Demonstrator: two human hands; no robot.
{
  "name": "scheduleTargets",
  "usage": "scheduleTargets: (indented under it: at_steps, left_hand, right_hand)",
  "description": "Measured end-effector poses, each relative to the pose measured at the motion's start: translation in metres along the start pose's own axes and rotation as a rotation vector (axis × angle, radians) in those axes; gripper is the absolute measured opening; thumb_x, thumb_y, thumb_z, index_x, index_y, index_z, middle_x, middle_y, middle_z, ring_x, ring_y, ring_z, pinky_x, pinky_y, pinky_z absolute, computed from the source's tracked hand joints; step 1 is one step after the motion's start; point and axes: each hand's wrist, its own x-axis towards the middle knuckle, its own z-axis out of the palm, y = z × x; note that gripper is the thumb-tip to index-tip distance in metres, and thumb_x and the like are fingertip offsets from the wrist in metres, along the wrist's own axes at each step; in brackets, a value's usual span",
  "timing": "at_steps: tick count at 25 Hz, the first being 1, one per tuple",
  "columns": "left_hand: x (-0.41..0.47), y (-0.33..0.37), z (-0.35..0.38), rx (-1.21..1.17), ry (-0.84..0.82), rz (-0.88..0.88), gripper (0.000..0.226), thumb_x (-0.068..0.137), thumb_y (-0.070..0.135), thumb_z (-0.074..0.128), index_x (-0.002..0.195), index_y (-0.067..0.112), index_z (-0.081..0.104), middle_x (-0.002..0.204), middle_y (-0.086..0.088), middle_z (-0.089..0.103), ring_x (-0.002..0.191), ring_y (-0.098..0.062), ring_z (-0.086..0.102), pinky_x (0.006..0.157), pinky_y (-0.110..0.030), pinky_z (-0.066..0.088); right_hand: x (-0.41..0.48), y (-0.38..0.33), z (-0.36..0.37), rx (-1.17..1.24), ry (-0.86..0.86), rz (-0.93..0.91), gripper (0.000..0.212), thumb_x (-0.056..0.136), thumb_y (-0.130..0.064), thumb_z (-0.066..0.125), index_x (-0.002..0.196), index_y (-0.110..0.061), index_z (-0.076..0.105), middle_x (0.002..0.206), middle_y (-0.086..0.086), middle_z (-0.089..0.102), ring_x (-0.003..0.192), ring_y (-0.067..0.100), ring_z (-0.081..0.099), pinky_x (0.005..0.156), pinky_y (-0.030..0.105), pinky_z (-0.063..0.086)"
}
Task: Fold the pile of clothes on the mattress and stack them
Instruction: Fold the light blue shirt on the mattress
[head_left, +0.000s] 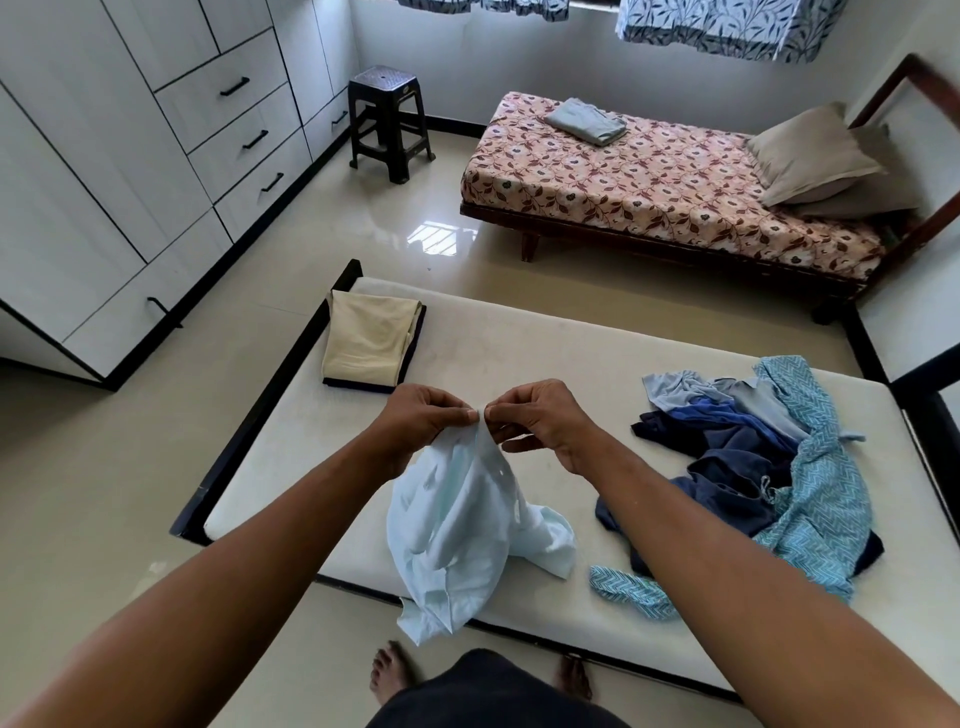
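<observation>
Left hand (423, 422) and right hand (537, 423) meet above mattress (519, 338), thumbs nearly touching. Both pinch top edge of pale blue garment (467, 535). Garment hangs bunched; lower part rests on near edge of mattress, one corner hangs past it. Folded cream garment (366, 345) lies at far left corner, on top of folded navy piece (358, 385). Unfolded pile of clothes (753, 467) on right side of mattress: navy, blue, grey, teal zigzag fabric.
</observation>
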Motion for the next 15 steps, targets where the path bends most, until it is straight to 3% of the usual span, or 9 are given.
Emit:
scheduleTargets:
  at_steps: [3, 6, 8, 11, 13, 15]
  left_hand:
    - [-0.004, -0.003, 0.011, -0.085, 0.033, -0.049, 0.014, 0.089, 0.01, 0.078, 0.095, -0.003, 0.079, 0.092, -0.021, 0.078, 0.078, -0.024, 0.073, 0.069, -0.028, 0.061]
    - [-0.007, -0.001, 0.021, -0.311, 0.039, -0.125, 0.018, 0.091, 0.008, 0.075, 0.099, -0.007, 0.076, 0.091, -0.022, 0.077, 0.078, -0.025, 0.075, 0.077, -0.035, 0.063]
    - [-0.006, 0.0, 0.024, -0.356, 0.084, -0.136, 0.012, 0.093, 0.004, 0.071, 0.098, -0.007, 0.076, 0.092, -0.023, 0.076, 0.08, -0.028, 0.074, 0.078, -0.037, 0.064]
    - [-0.004, -0.001, 0.02, -0.319, 0.114, -0.085, 0.011, 0.097, 0.003, 0.067, 0.095, -0.004, 0.075, 0.093, -0.023, 0.074, 0.085, -0.032, 0.069, 0.077, -0.036, 0.061]
    - [-0.002, 0.0, 0.015, -0.22, 0.116, -0.012, 0.014, 0.098, 0.004, 0.066, 0.089, 0.001, 0.075, 0.088, -0.02, 0.072, 0.081, -0.028, 0.066, 0.071, -0.032, 0.058]
    - [0.0, 0.004, 0.014, -0.077, 0.11, 0.066, 0.014, 0.099, 0.007, 0.066, 0.087, 0.005, 0.074, 0.085, -0.015, 0.072, 0.076, -0.019, 0.064, 0.066, -0.024, 0.055]
  right_hand:
    - [-0.003, -0.015, 0.003, -0.426, 0.068, -0.195, 0.005, 0.08, -0.014, 0.081, 0.081, -0.009, 0.079, 0.073, 0.005, 0.077, 0.071, 0.021, 0.076, 0.069, 0.036, 0.064]
    - [-0.01, -0.03, 0.021, -1.168, 0.203, -0.513, 0.013, 0.082, -0.028, 0.072, 0.083, -0.015, 0.075, 0.084, 0.004, 0.076, 0.079, 0.026, 0.071, 0.067, 0.033, 0.055]
    - [-0.013, -0.03, 0.031, -1.312, 0.283, -0.654, 0.016, 0.087, -0.026, 0.065, 0.086, -0.012, 0.072, 0.086, 0.009, 0.075, 0.079, 0.033, 0.07, 0.063, 0.031, 0.045]
    - [-0.012, -0.019, 0.032, -0.993, 0.368, -0.611, 0.012, 0.083, -0.025, 0.07, 0.078, -0.016, 0.074, 0.077, 0.001, 0.075, 0.071, 0.023, 0.07, 0.063, 0.031, 0.052]
    - [-0.006, -0.02, 0.025, -0.384, 0.278, -0.303, 0.007, 0.081, -0.017, 0.077, 0.077, -0.011, 0.077, 0.076, 0.002, 0.077, 0.069, 0.018, 0.073, 0.066, 0.033, 0.06]
    - [-0.008, -0.022, 0.019, 0.234, 0.072, 0.108, 0.01, 0.084, -0.012, 0.078, 0.088, -0.002, 0.077, 0.085, 0.009, 0.078, 0.072, 0.02, 0.075, 0.066, 0.031, 0.06]
